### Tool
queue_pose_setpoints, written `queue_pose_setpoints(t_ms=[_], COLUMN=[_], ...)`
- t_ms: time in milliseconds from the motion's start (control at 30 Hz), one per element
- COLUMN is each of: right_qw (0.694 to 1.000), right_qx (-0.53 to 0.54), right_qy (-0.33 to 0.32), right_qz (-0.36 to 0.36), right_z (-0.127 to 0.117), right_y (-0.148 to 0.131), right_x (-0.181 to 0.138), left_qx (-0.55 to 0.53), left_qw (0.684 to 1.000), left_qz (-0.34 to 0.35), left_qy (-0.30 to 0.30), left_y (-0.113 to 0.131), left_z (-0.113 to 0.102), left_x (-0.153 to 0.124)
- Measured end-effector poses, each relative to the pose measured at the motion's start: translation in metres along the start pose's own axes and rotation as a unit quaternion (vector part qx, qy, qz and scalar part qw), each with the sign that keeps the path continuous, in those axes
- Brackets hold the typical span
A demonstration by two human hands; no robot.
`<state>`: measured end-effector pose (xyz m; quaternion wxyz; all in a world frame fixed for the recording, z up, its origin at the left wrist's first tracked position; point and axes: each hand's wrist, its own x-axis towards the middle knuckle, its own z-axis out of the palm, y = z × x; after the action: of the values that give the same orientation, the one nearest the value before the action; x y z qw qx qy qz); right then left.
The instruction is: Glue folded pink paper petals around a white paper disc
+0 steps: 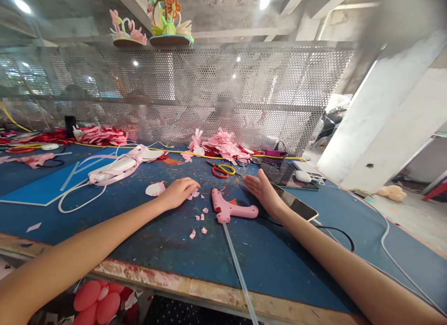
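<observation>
My left hand (179, 193) lies palm down with its fingers stretched out, at the small pink scraps (194, 194). Just behind it is a round white piece (153, 189) with pink on one side. My right hand (264, 193) is held on edge, fingers straight and thumb up, with nothing in it. Between both hands a pink hot glue gun (223, 209) rests on its side, and a long clear glue stick (237, 264) runs out of its back past the table edge. Beside my right hand lies a dark-screened phone (296, 204).
Scissors (223, 171) with red and yellow handles lie ahead. Pink cut pieces (223, 145) are heaped along the perforated metal screen (209, 83). A power strip (117, 170) wound in pink ribbon sits on a blue board (35, 190). Cables (384, 236) cross the right side.
</observation>
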<state>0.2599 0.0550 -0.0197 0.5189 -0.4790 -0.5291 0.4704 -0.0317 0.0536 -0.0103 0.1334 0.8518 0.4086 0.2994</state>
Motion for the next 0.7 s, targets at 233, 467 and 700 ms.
queue_pose_setpoints(t_ms=[233, 467, 700], right_qw=[1.000, 0.999, 0.999], right_qx=[0.014, 0.032, 0.042], right_qy=[0.000, 0.006, 0.004], right_qz=[0.012, 0.026, 0.032], right_z=[0.002, 0.003, 0.005], right_y=[-0.001, -0.002, -0.004], right_x=[-0.001, -0.001, -0.002], left_qx=[-0.039, -0.057, -0.084], left_qw=[0.999, 0.996, 0.992], left_qz=[0.007, -0.017, 0.004], left_qy=[-0.006, -0.072, -0.093], left_y=[0.020, 0.019, 0.027], left_z=[-0.004, -0.003, -0.006], left_x=[-0.006, -0.007, -0.008])
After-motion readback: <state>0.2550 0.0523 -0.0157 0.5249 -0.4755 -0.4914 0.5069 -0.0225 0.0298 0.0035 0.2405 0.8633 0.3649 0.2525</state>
